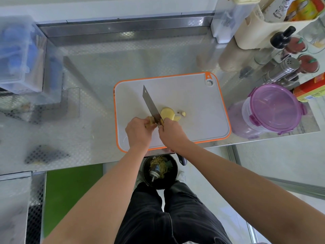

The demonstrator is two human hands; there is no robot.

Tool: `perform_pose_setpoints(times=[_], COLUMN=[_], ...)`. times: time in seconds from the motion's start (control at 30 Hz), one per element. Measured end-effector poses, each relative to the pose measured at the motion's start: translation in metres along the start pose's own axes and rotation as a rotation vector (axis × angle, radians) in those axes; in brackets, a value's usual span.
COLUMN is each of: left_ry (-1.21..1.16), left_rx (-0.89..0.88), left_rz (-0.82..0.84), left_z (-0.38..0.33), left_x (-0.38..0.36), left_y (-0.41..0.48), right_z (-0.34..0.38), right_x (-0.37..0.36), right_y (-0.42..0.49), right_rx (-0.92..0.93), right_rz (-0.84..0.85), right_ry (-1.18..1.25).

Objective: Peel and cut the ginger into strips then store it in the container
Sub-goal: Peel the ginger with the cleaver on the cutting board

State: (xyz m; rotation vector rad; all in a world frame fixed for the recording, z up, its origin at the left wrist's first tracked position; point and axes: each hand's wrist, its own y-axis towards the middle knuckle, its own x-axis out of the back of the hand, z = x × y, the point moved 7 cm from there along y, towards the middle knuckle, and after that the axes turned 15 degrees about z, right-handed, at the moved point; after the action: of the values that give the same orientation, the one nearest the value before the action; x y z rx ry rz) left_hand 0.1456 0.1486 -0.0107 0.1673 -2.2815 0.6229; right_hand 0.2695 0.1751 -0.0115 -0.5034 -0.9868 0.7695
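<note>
Forearms (98,199) reach the cutting board (202,103). At its near edge our left grip (139,133) pinches the ginger (150,120); our right grip (171,133) holds the knife (151,104). We should tuck fingertips and slice thin. The container (274,110) stands right of the board.

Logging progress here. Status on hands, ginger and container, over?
Left hand grips ginger piece; right hand grips knife, blade against it. Slices on cutting board, no strips yet. Container closed, right of board.

Much of the knife (150,104) handle under the right hand (171,133); ginger (150,120) mostly inside the left hand (138,132)
</note>
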Motion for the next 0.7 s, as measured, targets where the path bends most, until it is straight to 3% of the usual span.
perform_pose_setpoints(times=[0.7], left_ry=[0.009], left_rx=[0.008], left_rz=[-0.025], left_z=[0.007], left_x=[-0.003], left_y=[-0.002], right_z=[0.006], right_x=[0.011], right_y=[-0.027], right_rx=[0.116], right_rz=[-0.072], right_ry=[-0.006])
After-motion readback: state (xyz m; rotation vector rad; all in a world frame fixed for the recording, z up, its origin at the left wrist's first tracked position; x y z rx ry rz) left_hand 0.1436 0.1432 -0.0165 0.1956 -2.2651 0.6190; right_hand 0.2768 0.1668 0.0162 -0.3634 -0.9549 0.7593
